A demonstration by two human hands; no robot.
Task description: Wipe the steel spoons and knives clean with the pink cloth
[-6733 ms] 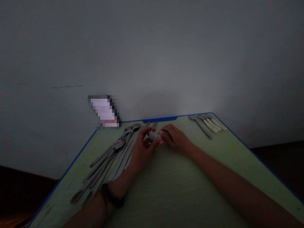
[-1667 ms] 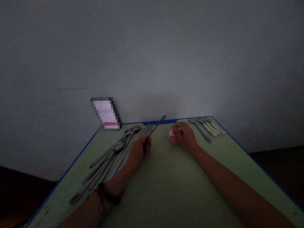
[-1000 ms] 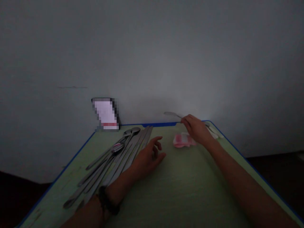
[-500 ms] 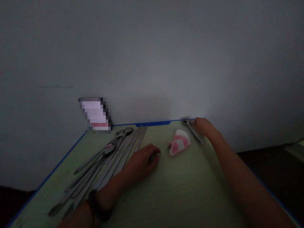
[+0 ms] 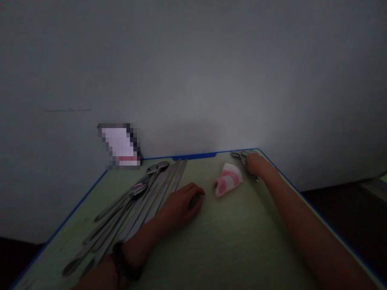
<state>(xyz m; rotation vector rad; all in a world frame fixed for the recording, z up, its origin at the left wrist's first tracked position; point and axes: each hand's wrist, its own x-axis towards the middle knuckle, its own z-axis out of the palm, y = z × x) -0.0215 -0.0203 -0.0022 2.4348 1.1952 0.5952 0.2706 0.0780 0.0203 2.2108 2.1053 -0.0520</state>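
My left hand (image 5: pixel 181 202) rests palm down on the green table (image 5: pixel 229 241), fingers loosely curled, holding nothing. It lies just right of a long pile of metal spoons and knives (image 5: pixel 136 201). My right hand (image 5: pixel 257 165) reaches to the far right corner and lies over the handles of a small group of spoons (image 5: pixel 238 154). The dim light hides whether its fingers grip one. A folded pink and white cloth (image 5: pixel 229 183) lies on the table between my hands, touching neither.
The table has a blue rim (image 5: pixel 193 155) and stands against a plain grey wall. A small blurred white card (image 5: pixel 120 145) leans on the wall at the table's far left corner. My left wrist wears a dark band (image 5: pixel 126 264).
My left hand passed a spoon to my right hand, which dropped the cloth and carried the spoon to the far right group. The left hand settled on the table.
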